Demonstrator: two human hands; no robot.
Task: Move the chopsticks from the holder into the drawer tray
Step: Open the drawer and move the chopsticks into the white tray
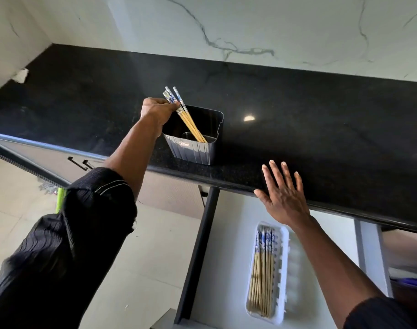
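Observation:
A dark grey ribbed holder (pixel 198 150) stands near the front edge of the black counter. A few wooden chopsticks (pixel 190 124) with blue-and-white tops lean in it, tips down. My left hand (pixel 158 111) is closed around their patterned tops at the holder's left rim. My right hand (pixel 282 193) is spread flat, fingers apart, over the counter's front edge and holds nothing. Below it, a white tray (pixel 283 262) lies in the open drawer (pixel 228 245) with several chopsticks (pixel 262 269) lying lengthwise in its left compartment.
The black stone counter (pixel 321 129) runs to a white marbled wall. A crumpled white scrap (pixel 21 76) sits at its far left corner. Cabinet fronts with dark handles (pixel 80 163) lie below the counter on the left, above a pale tiled floor.

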